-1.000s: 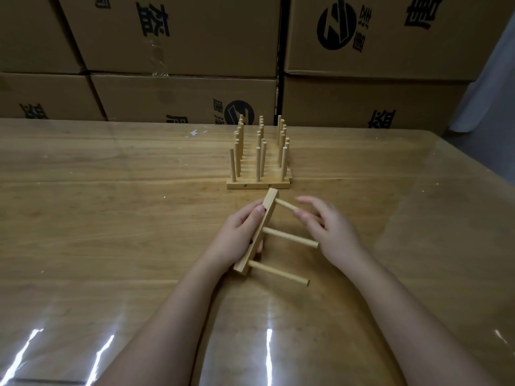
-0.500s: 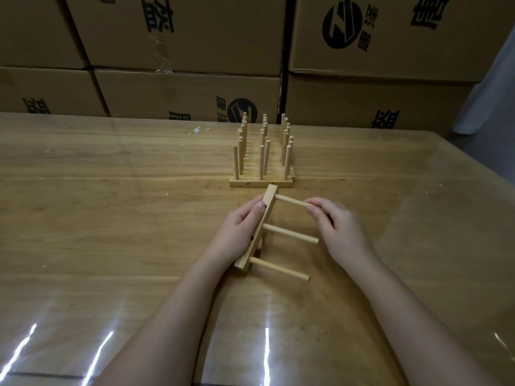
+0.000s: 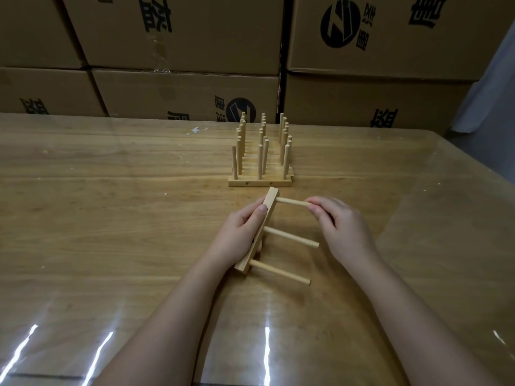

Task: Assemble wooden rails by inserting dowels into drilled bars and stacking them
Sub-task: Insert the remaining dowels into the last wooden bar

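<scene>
the pale square-edged bar (image 3: 271,200) is sitting mid-way across the glossy wood table (image 3: 111,218), three round dowels (image 3: 289,237) jutting out. the left hand (image 3: 239,235) is gripping it, and the right hand (image 3: 342,227) is pinching the farthest dowel (image 3: 289,202). finished rails (image 3: 260,162) are standing just behind, cardboard boxes (image 3: 181,32) beyond.

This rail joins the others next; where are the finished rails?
In the head view, the finished rails stand centre on the table, just beyond the bar the left hand grips, before the cardboard boxes.

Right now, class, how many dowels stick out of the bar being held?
3. The far dowel is pinched by the right hand; the middle dowel and near dowel stick out free. All sit in the bar the left hand holds. None looks hidden.
</scene>
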Demonstrator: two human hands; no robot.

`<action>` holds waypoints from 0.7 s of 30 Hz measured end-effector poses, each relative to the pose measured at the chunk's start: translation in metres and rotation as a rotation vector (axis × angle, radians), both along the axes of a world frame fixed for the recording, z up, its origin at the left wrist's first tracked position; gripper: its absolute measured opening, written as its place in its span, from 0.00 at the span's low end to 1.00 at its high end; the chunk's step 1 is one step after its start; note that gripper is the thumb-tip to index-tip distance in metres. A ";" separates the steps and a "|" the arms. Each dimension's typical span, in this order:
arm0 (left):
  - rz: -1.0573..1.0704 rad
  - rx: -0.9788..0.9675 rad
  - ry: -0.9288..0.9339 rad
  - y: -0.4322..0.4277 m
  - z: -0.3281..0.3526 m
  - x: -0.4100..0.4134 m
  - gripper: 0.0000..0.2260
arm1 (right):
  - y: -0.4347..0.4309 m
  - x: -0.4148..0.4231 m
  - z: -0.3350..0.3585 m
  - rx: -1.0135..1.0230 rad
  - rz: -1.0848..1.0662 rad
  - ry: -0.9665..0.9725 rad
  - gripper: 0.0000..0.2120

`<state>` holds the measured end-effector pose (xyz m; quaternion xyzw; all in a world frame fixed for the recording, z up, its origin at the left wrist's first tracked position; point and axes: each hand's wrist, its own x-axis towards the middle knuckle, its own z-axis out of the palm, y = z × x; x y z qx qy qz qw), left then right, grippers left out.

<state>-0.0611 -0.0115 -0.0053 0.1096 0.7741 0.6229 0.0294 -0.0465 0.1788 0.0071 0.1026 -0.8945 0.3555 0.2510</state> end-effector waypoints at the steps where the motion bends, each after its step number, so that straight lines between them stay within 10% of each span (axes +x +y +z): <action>1: 0.009 -0.007 0.004 0.000 -0.001 -0.001 0.13 | 0.000 0.000 0.000 -0.002 0.004 -0.004 0.09; 21: -0.018 0.024 0.015 0.001 -0.001 -0.003 0.11 | -0.001 0.004 0.002 -0.115 0.023 0.100 0.07</action>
